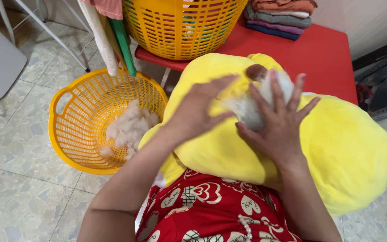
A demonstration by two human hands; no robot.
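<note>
A big yellow plush toy (337,148) lies across my lap. My right hand (279,121) is closed around a clump of white stuffing (251,110) at an opening in the toy, near a brown patch (256,71). My left hand (198,110) rests flat on the yellow fabric just left of that opening, fingers spread. A round yellow plastic basket (75,134) stands on the floor to my left, with a heap of off-white stuffing (128,127) inside it.
A red table (323,54) stands ahead, carrying a tall yellow laundry basket (180,27) and a stack of folded clothes (281,15). White metal legs (45,31) and a white and green pole lean at the upper left. The floor is pale tile.
</note>
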